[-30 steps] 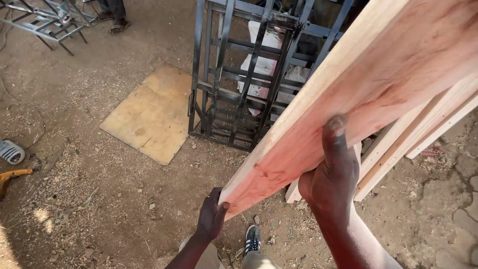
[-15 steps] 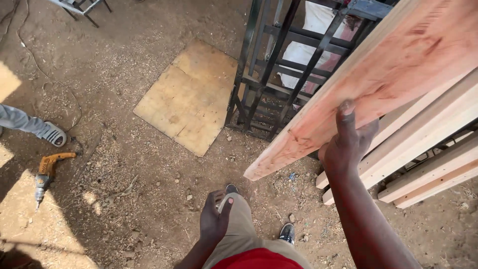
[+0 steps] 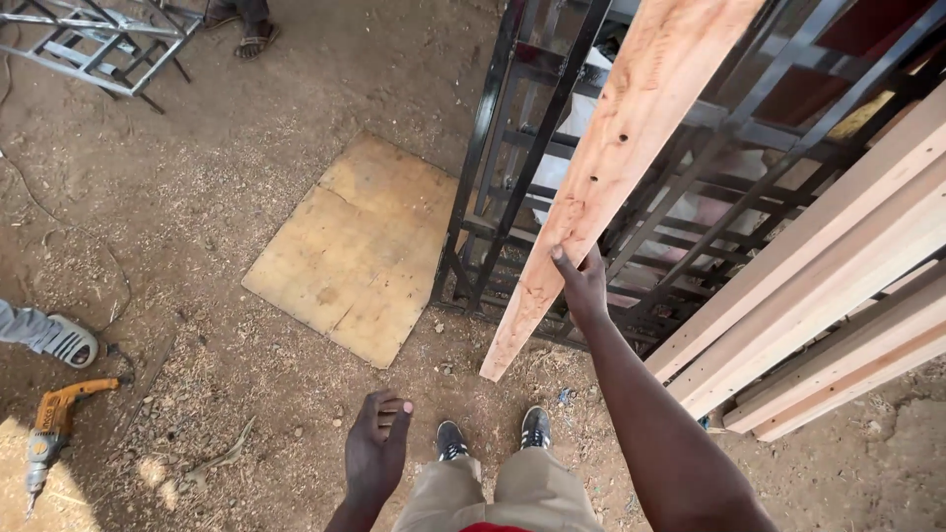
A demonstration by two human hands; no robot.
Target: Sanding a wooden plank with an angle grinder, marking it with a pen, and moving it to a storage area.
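Note:
My right hand [image 3: 583, 284] grips the edge of a long pale wooden plank [image 3: 611, 167] near its lower end. The plank slants up and away to the upper right, and its lower end hangs just above the dirt in front of my shoes [image 3: 493, 436]. It has a few small holes and knots. My left hand [image 3: 376, 448] hangs free beside my left leg with fingers loosely curled, holding nothing. More planks [image 3: 828, 296] lie stacked at an angle on the right.
A black metal frame [image 3: 512, 177] stands behind the plank. A plywood sheet [image 3: 360, 246] lies on the dirt ground. An orange drill [image 3: 51, 424] lies at lower left near another person's sandalled foot [image 3: 61, 340]. A grey metal rack [image 3: 94, 39] and more feet [image 3: 241, 25] are at top left.
The plank has swung from a flat slant to a steeper one, its lower end dropping toward the ground. My right hand slid to its lower edge. My left hand stays off the plank.

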